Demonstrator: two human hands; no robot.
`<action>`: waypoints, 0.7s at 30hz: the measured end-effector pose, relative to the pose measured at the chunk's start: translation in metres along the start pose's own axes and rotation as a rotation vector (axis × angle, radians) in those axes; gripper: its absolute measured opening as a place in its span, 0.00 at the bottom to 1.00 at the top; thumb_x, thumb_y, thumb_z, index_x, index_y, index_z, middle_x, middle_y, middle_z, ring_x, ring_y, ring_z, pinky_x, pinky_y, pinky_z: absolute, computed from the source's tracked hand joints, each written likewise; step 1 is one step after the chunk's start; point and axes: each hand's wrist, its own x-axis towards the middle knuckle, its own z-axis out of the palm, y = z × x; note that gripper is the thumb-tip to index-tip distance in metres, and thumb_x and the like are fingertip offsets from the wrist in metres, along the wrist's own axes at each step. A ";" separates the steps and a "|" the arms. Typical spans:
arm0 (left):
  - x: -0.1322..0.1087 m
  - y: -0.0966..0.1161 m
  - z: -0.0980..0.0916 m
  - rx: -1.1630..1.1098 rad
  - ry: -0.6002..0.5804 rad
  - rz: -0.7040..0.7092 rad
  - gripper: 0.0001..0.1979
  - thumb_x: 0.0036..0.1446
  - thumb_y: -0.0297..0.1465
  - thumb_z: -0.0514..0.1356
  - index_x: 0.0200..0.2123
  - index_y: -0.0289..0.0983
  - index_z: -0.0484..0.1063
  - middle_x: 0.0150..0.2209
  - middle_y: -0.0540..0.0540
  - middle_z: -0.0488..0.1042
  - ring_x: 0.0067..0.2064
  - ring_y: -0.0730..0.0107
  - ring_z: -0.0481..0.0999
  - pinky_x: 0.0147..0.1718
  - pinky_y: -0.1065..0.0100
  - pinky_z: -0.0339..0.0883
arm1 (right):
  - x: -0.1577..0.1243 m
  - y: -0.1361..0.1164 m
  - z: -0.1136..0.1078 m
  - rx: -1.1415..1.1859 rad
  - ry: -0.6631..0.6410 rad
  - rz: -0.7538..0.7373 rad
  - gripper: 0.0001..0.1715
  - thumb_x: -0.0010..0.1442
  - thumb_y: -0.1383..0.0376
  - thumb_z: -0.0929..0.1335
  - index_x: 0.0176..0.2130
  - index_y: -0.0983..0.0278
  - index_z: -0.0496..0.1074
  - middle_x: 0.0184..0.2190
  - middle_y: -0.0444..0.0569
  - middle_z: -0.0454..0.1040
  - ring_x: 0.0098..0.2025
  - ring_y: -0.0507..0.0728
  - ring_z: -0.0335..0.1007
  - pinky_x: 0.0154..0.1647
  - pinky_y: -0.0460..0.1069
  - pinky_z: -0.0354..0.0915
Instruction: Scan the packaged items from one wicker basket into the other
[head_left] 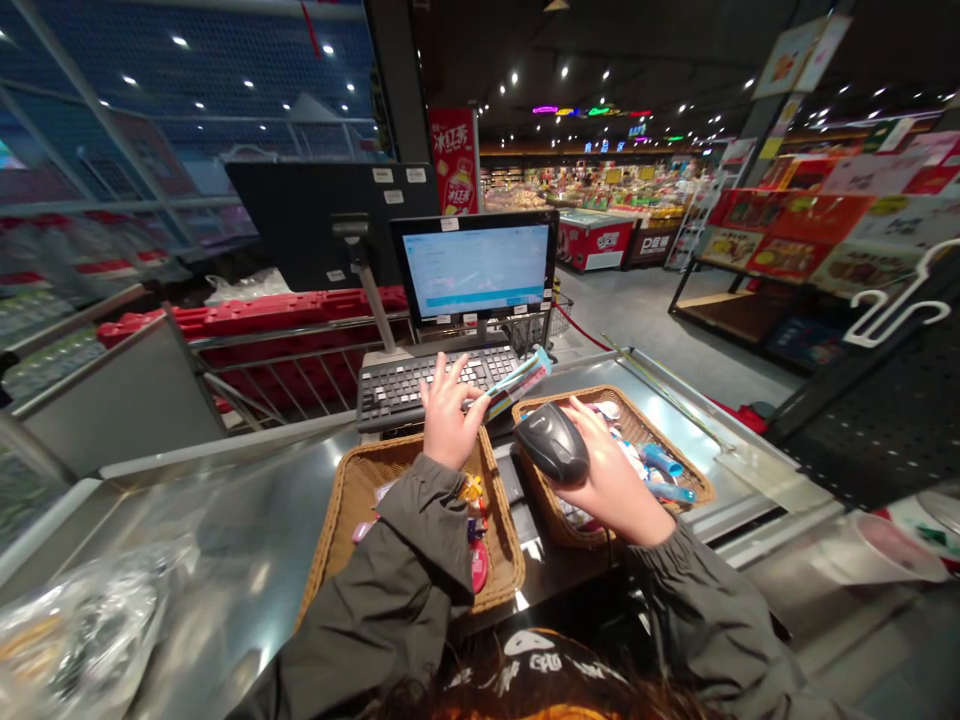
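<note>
Head view: a thin blue-edged packet (526,376) is gripped at its near-left end by the left hand (450,415), with fingers spread, above the right part of the keyboard (394,392). A black handheld scanner (553,442) is grasped by the right hand (607,475) over the left side of the right wicker basket (546,505), where blue items (662,460) are held. Beyond the keyboard, a lit monitor (480,262) is set on the far side.
</note>
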 end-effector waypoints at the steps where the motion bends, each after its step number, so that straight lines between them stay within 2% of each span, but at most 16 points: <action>1: -0.001 0.000 0.000 0.009 0.003 0.012 0.08 0.59 0.32 0.57 0.28 0.38 0.70 0.64 0.43 0.63 0.71 0.50 0.46 0.62 0.32 0.38 | 0.000 0.000 0.001 -0.002 0.000 -0.003 0.39 0.50 0.64 0.71 0.59 0.66 0.61 0.58 0.60 0.67 0.68 0.71 0.49 0.67 0.68 0.51; 16: -0.003 -0.010 0.000 0.008 0.021 0.006 0.09 0.60 0.34 0.56 0.28 0.38 0.69 0.65 0.41 0.62 0.71 0.52 0.46 0.64 0.34 0.37 | 0.001 -0.001 0.001 0.022 -0.028 0.016 0.37 0.51 0.62 0.71 0.58 0.64 0.61 0.59 0.60 0.66 0.69 0.71 0.49 0.67 0.71 0.50; 21: -0.003 -0.009 0.000 -0.004 0.013 -0.016 0.09 0.60 0.33 0.56 0.28 0.38 0.69 0.65 0.41 0.62 0.71 0.51 0.46 0.63 0.33 0.37 | 0.000 -0.001 -0.001 0.019 -0.012 -0.005 0.36 0.51 0.62 0.71 0.58 0.63 0.62 0.58 0.59 0.67 0.68 0.71 0.50 0.66 0.69 0.53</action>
